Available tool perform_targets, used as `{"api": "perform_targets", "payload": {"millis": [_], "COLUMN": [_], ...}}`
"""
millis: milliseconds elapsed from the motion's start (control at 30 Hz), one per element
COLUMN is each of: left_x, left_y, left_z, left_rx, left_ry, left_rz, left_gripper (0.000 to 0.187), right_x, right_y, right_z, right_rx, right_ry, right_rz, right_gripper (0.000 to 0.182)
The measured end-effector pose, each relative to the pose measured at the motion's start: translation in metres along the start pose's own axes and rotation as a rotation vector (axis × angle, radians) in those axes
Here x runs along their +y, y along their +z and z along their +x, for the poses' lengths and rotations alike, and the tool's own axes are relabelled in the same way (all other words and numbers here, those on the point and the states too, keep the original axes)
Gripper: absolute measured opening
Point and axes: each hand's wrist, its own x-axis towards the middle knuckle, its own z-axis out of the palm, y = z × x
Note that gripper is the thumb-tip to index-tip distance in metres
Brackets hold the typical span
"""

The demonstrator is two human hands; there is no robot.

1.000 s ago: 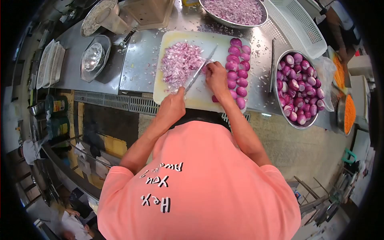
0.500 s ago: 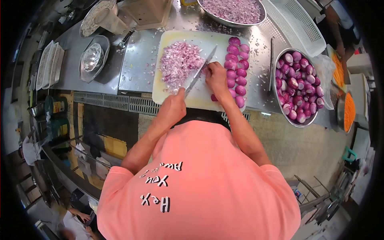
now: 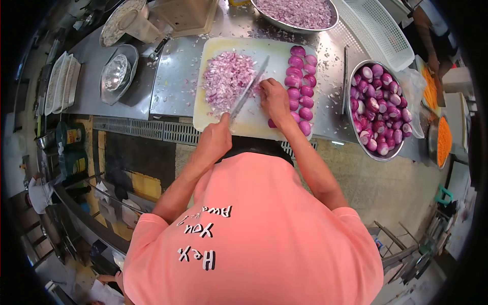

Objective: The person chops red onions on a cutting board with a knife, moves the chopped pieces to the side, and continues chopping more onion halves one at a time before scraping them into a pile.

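Note:
My left hand is closed round the handle of a knife, whose blade slants up and right over the white cutting board. My right hand is bent down on the board just right of the blade. Its fingers press on a piece of onion that they mostly hide. A heap of chopped red onion lies left of the knife. Peeled onion halves stand in two rows along the board's right side, beside my right hand.
At right stands a steel bowl of peeled red onions. Behind the board is a bowl of chopped onion, near a white perforated basket. A metal dish sits at left. Another person's arm shows at far right.
The knife and my left hand have shifted slightly left, so the blade is farther from my right fingers. My right hand has barely moved.

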Motion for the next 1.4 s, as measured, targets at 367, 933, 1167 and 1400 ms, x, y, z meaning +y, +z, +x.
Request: {"api": "perform_targets", "payload": {"millis": [367, 933, 1167, 1400], "left_x": [-0.007, 0.013, 0.009, 0.006], "left_y": [0.007, -0.006, -0.003, 0.002], "left_z": [0.001, -0.002, -0.001, 0.0], "left_rx": [0.003, 0.002, -0.009, 0.0], "left_ry": [0.071, 0.056, 0.081, 0.087], "left_rz": [-0.016, -0.021, -0.058, -0.073], "left_gripper": [0.03, 0.019, 0.017, 0.014], "right_x": [-0.004, -0.001, 0.0, 0.0], "right_y": [0.0, -0.005, -0.003, -0.005], "right_z": [-0.007, -0.016, -0.014, -0.018], "right_rx": [0.054, 0.061, 0.098, 0.079], "right_ry": [0.05, 0.114, 0.095, 0.112], "right_rz": [0.06, 0.106, 0.102, 0.07], "right_gripper": [0.01, 0.01, 0.01, 0.01]}}
